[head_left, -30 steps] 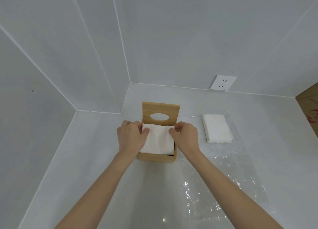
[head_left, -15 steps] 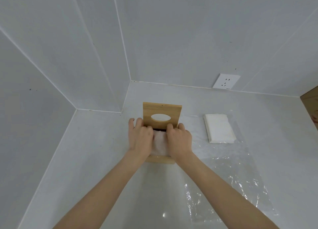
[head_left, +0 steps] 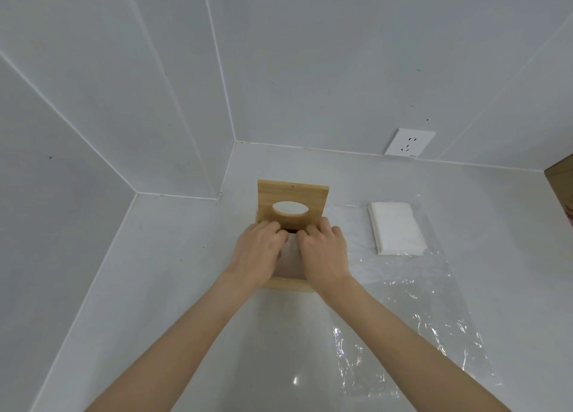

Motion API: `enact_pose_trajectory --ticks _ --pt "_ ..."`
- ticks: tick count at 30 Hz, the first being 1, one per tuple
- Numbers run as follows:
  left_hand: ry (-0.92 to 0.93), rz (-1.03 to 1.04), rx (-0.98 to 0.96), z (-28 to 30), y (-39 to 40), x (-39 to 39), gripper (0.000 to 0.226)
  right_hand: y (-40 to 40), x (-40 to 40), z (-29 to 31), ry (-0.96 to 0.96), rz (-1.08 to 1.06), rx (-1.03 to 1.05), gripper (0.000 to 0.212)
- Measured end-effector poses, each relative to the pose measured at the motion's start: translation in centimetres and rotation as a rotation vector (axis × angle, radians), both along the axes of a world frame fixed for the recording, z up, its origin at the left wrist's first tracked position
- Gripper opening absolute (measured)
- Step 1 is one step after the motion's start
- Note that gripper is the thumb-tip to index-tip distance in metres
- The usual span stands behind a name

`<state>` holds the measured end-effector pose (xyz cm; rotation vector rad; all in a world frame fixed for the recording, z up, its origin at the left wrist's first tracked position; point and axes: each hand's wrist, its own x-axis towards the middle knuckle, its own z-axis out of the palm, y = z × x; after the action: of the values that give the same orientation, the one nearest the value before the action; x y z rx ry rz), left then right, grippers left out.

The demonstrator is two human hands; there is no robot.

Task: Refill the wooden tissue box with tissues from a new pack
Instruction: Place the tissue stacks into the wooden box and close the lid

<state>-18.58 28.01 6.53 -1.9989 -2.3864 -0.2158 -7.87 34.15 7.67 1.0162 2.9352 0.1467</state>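
Note:
The wooden tissue box (head_left: 290, 284) stands on the white counter, its lid (head_left: 293, 196) with an oval hole raised upright at the back. A white stack of tissues (head_left: 290, 261) lies inside the box, seen only as a strip between my hands. My left hand (head_left: 257, 250) and my right hand (head_left: 324, 250) lie palm down on the stack, fingers curled at its far edge just below the lid. A second white stack of tissues (head_left: 395, 228) lies to the right on the clear plastic wrapper (head_left: 418, 303).
White tiled walls form a corner behind the box. A wall socket (head_left: 409, 142) sits at the back right. A cardboard box (head_left: 562, 188) shows at the right edge. The wrapper spreads over the counter to the right of my right arm.
My hands went from holding the stack by its sides above the box to lying flat on top of it, and the stack has sunk down into the box.

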Motion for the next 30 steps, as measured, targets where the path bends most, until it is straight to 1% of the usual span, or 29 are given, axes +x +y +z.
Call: enact_pose_trajectory --ticks 1,2,4,5,6,7,8,13,17,21,26,30 --pt "-0.023 -0.027 -0.063 0.1 0.2 0.3 0.020 -0.1 -0.1 0.0 -0.007 0.062 0.041 0.022" --pt "-0.008 -0.012 -0.152 -0.1 0.4 0.4 0.014 -0.1 0.0 -0.1 -0.040 0.097 0.035 0.021" --pt "0.062 0.013 -0.312 -0.7 0.8 0.4 0.013 0.1 0.2 0.0 -0.121 0.119 -0.015 0.011" --pt "0.087 0.016 -0.347 -1.0 0.8 0.3 0.013 0.2 0.2 -0.3 -0.183 0.132 -0.059 0.007" --pt "0.114 0.020 -0.358 -1.0 0.8 0.2 0.013 0.5 0.2 -0.8 -0.236 0.161 -0.100 0.013" --pt "0.138 0.028 -0.361 -1.1 0.6 0.1 0.014 0.7 0.3 -1.0 -0.249 0.183 -0.124 0.018" --pt "0.155 0.037 -0.364 -1.2 0.6 0.0 0.015 0.9 0.3 -1.1 -0.269 0.188 -0.119 0.019" --pt "0.213 0.025 -0.414 -1.4 0.4 -0.4 0.027 0.8 -0.4 -1.1 -0.369 0.197 -0.044 0.016" --pt "0.216 0.014 -0.488 -1.3 0.9 -0.3 0.027 0.6 -0.8 -1.2 -0.457 0.156 -0.057 0.015" --pt "0.222 0.014 -0.542 -1.3 1.4 -0.3 0.032 0.7 -0.7 -1.4 -0.479 0.099 -0.073 0.021" --pt "0.245 -0.001 -0.570 -1.7 1.4 -0.5 0.049 0.7 -0.9 -1.8 -0.485 0.065 -0.102 0.025" --pt "0.260 0.005 -0.537 -2.1 1.4 -0.6 0.052 0.9 -1.0 -1.7 -0.472 0.063 -0.153 0.026"
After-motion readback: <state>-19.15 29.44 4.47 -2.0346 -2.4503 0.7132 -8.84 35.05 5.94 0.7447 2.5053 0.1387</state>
